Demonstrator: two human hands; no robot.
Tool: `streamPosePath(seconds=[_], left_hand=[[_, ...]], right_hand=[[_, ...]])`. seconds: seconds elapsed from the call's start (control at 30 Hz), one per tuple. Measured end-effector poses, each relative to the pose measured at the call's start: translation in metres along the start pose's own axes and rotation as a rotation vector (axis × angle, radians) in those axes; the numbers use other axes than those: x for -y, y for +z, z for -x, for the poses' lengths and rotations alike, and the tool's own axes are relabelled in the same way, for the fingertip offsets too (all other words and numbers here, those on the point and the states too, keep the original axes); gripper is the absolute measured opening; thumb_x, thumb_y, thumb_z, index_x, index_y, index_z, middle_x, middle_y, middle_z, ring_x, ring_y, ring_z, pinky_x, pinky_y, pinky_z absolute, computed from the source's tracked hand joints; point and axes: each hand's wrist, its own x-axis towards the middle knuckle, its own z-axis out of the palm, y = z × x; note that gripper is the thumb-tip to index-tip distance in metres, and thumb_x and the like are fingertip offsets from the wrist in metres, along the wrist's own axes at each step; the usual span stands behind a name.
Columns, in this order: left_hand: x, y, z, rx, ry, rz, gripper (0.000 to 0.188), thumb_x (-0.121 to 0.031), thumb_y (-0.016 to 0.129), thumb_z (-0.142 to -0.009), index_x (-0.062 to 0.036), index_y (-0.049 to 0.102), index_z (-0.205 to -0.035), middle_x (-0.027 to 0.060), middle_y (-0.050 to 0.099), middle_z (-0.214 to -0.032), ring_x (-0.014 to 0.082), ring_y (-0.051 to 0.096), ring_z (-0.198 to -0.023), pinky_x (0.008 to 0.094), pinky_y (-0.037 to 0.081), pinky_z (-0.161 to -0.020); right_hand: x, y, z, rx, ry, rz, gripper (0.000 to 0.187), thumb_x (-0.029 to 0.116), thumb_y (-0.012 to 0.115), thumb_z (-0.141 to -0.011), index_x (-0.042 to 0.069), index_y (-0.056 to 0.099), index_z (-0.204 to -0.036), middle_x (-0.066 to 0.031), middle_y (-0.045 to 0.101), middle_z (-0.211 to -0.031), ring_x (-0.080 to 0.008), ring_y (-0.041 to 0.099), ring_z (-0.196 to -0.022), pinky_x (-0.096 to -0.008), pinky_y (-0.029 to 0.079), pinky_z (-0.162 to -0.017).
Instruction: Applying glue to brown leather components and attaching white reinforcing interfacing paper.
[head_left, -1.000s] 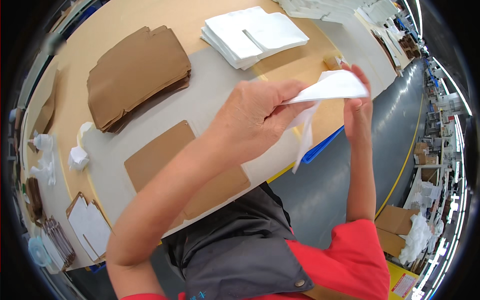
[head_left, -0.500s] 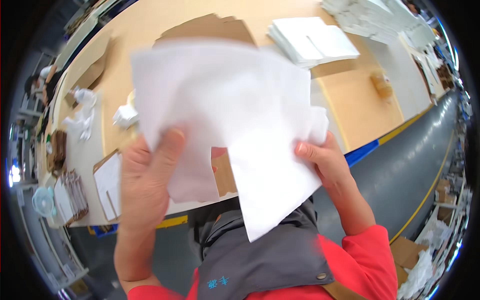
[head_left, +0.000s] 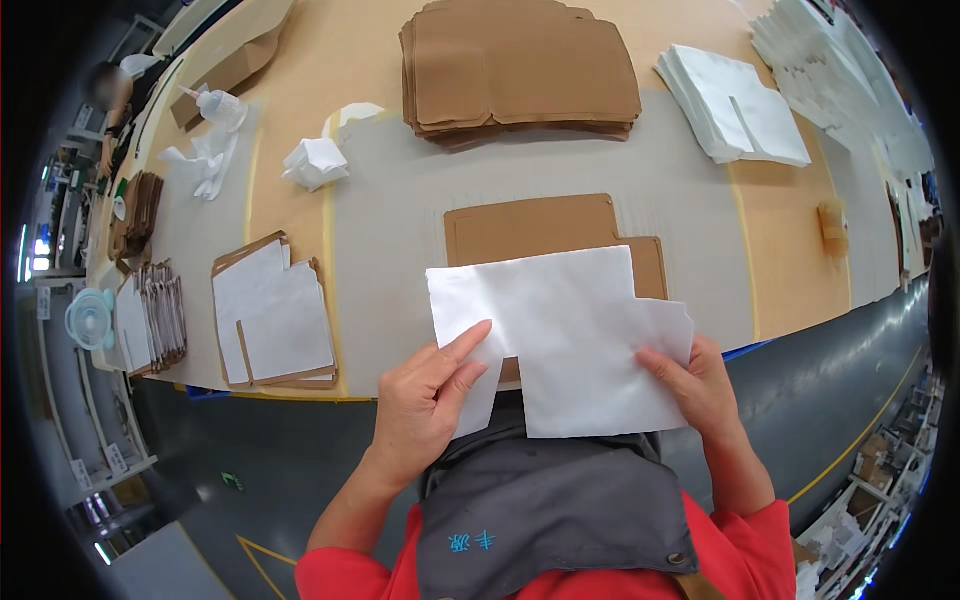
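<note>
A white notched sheet [head_left: 580,320], paper or thin cloth, is spread between my hands over the table's front edge. My left hand [head_left: 425,405] grips its left side, with index finger and thumb showing on top. The right edge is in my right hand [head_left: 692,380], thumb on the upper face and fingers mostly hidden behind. Beyond the sheet, a brown panel [head_left: 535,230] of similar notched outline lies on the grey table covering. The sheet hides the panel's nearer part, so I cannot tell whether the two touch.
A brown panel stack [head_left: 530,75] lies at the far middle. White sheets [head_left: 725,100] are piled far right. White-faced brown pieces [head_left: 272,315] lie left, near crumpled white tissue [head_left: 315,163] and a squeeze bottle [head_left: 220,108]. A yellowish roll [head_left: 832,228] sits right.
The white sheet has come down from its raised, tilted position and now lies flatter. Both hands are lower. My view has shifted, showing the brown panel and stack more fully.
</note>
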Motion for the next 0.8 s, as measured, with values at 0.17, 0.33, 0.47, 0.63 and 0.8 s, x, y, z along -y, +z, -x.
streamPosePath(seconds=[0.17, 0.33, 0.47, 0.63, 0.8], left_hand=[[0.002, 0.005, -0.019, -0.025, 0.011, -0.071, 0.043, -0.007, 0.072, -0.091, -0.0084, 0.065, -0.133, 0.0087, 0.051, -0.071, 0.0188, 0.048, -0.059, 0.0292, 0.044, -0.058], [0.002, 0.006, -0.041, -0.001, -0.002, -0.13, 0.041, -0.008, 0.073, -0.091, -0.0065, 0.066, -0.131, 0.0084, 0.051, -0.071, 0.0193, 0.048, -0.059, 0.0303, 0.045, -0.057], [0.004, 0.009, -0.06, 0.001, -0.044, -0.068, 0.042, -0.007, 0.074, -0.089, -0.0058, 0.067, -0.131, 0.0052, 0.047, -0.071, 0.0151, 0.045, -0.061, 0.0285, 0.042, -0.058], [0.009, 0.01, -0.072, 0.008, -0.073, -0.051, 0.044, -0.005, 0.075, -0.088, -0.0058, 0.068, -0.131, 0.0024, 0.043, -0.07, 0.0118, 0.041, -0.062, 0.0269, 0.037, -0.057], [0.011, 0.01, -0.077, 0.011, -0.082, -0.076, 0.043, -0.005, 0.075, -0.087, -0.006, 0.068, -0.13, 0.0023, 0.043, -0.069, 0.0127, 0.04, -0.061, 0.0277, 0.037, -0.057]], right_hand=[[0.007, -0.004, -0.012, -0.049, 0.02, -0.003, 0.029, 0.019, 0.068, -0.097, -0.005, 0.068, -0.113, -0.004, 0.072, -0.097, -0.0087, 0.063, -0.085, -0.0259, 0.052, -0.076], [0.007, -0.01, -0.032, -0.114, 0.045, -0.053, 0.029, 0.018, 0.067, -0.098, -0.005, 0.067, -0.114, -0.0038, 0.072, -0.097, -0.0073, 0.062, -0.085, -0.0248, 0.052, -0.075], [0.016, -0.012, -0.046, -0.119, 0.101, -0.063, 0.028, 0.017, 0.067, -0.098, -0.005, 0.067, -0.114, -0.0038, 0.072, -0.097, -0.0068, 0.063, -0.084, -0.0242, 0.052, -0.074], [0.016, -0.015, -0.057, -0.103, 0.126, -0.086, 0.027, 0.016, 0.067, -0.098, -0.005, 0.068, -0.114, -0.0036, 0.072, -0.097, -0.0063, 0.063, -0.083, -0.0239, 0.052, -0.073], [0.015, -0.016, -0.063, -0.096, 0.14, -0.08, 0.027, 0.016, 0.067, -0.098, -0.005, 0.068, -0.115, -0.0035, 0.072, -0.097, -0.0063, 0.064, -0.083, -0.0241, 0.052, -0.073]])
